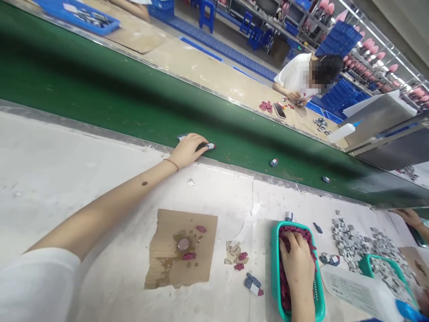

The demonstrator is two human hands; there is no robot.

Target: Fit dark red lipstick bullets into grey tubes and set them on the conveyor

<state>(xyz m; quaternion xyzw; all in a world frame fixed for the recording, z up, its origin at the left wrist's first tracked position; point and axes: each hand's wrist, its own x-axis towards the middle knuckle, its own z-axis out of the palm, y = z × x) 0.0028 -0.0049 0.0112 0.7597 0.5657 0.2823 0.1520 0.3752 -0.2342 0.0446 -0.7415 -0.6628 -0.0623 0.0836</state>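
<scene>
Small block (210, 146) on green belt (100, 98), under left hand (189, 150) fingers, clamped; right hand (298, 264) in teal basket (275, 264), grip unclear.

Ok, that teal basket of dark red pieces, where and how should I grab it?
Probably the teal basket is best taken by its bare left rim, coming from the left. The right hand already reaches into it among the dark red pieces, and a white bottle lies close on the right.

Belt (134, 103) dark green; worktop (67, 170) white; near basket (276, 259) teal, holding maroon pieces (301, 230); cardboard (167, 264) brown.
</scene>
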